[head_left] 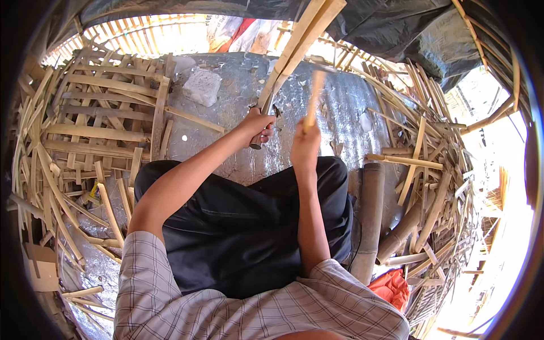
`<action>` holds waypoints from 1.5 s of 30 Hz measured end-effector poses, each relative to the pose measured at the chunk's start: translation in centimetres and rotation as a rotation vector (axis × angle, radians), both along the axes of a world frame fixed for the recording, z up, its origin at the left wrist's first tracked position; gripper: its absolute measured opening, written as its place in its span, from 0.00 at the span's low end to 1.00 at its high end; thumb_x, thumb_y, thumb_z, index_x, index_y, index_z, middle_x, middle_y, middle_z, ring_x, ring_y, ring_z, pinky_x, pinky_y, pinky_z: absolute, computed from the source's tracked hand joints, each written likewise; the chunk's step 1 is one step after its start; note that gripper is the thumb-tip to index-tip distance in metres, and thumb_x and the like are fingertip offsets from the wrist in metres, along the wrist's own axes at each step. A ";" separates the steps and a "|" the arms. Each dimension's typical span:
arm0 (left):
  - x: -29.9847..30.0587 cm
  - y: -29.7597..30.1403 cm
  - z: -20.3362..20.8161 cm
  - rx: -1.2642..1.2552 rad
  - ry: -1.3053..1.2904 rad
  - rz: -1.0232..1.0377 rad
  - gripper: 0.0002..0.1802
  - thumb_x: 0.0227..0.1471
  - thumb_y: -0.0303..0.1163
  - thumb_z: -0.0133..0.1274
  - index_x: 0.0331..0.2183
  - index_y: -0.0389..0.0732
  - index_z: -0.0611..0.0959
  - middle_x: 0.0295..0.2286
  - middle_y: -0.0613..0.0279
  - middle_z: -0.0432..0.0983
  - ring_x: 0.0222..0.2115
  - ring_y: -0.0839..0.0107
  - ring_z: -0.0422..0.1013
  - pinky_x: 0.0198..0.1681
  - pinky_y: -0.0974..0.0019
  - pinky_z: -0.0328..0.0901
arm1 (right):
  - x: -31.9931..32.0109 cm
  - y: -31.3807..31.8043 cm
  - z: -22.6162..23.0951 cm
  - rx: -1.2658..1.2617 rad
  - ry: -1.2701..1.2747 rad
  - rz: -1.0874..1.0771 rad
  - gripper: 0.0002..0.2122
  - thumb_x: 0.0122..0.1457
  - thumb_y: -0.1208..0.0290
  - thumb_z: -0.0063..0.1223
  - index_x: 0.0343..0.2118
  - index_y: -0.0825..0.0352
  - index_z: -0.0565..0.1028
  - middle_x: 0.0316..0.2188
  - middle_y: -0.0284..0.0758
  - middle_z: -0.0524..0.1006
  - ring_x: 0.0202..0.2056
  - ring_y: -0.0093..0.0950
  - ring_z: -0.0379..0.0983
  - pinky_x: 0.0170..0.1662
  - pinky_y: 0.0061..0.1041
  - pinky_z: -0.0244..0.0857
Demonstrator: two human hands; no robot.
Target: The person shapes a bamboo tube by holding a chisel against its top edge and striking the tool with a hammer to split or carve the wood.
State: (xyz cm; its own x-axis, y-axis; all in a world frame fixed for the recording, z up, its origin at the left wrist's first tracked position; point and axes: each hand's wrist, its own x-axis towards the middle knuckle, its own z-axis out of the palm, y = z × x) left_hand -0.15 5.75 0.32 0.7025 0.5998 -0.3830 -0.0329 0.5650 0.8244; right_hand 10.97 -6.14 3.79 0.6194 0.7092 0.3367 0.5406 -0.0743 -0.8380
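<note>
My left hand (255, 126) is closed around a short tool with a dark, rounded handle (256, 143), in front of my knees. Its metal part sits against the lower end of a bamboo pole (303, 39), which slants up and away and has a lengthwise split. Whether the tool is a knife or a chisel cannot be told. To the right, my right hand (306, 146) grips a hammer (313, 102) by its pale wooden handle. The hammer is raised and apart from the tool, its head blurred near the pole.
A bamboo lattice (107, 107) and loose strips lie at the left. Thick bamboo tubes (371, 221) and a heap of strips (436, 187) crowd the right, near an orange bag (391, 289). A pale stone block (202, 86) rests on the dark sheet (226, 68) ahead.
</note>
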 end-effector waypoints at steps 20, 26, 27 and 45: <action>0.4 -0.7 -1.5 0.007 0.104 0.041 0.09 0.53 0.27 0.53 0.28 0.40 0.68 0.17 0.68 0.63 0.11 0.81 0.59 0.11 0.70 0.56 | 0.9 0.6 -4.3 -0.405 -0.157 0.049 0.10 0.63 0.70 0.50 0.36 0.76 0.73 0.24 0.58 0.74 0.29 0.54 0.75 0.32 0.45 0.65; -0.1 0.5 -1.7 -0.030 0.038 -0.005 0.08 0.49 0.24 0.51 0.26 0.40 0.67 0.16 0.69 0.62 0.11 0.81 0.60 0.10 0.73 0.55 | -1.9 -1.1 6.0 -0.066 -0.121 0.038 0.12 0.65 0.68 0.50 0.31 0.74 0.69 0.14 0.46 0.66 0.15 0.38 0.57 0.22 0.36 0.56; 0.0 0.6 -1.8 -0.044 0.022 -0.030 0.08 0.48 0.23 0.51 0.25 0.40 0.67 0.15 0.69 0.62 0.11 0.81 0.60 0.10 0.73 0.55 | -2.5 -1.1 7.4 -0.038 -0.114 0.009 0.11 0.65 0.69 0.49 0.31 0.74 0.69 0.14 0.45 0.65 0.15 0.34 0.56 0.21 0.35 0.56; 0.7 0.4 -2.6 -0.016 0.039 0.001 0.09 0.50 0.23 0.52 0.26 0.39 0.66 0.16 0.67 0.64 0.10 0.79 0.61 0.10 0.68 0.57 | -2.0 0.0 4.4 0.034 0.011 -0.017 0.10 0.67 0.71 0.46 0.32 0.74 0.69 0.14 0.44 0.67 0.16 0.27 0.59 0.21 0.33 0.54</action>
State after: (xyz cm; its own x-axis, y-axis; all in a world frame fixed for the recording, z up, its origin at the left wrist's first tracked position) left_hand 0.59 6.18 -2.30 0.6863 0.5942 -0.4195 -0.0014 0.5778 0.8162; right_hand 8.95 -6.17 8.21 0.6346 0.6873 0.3535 0.5305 -0.0548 -0.8459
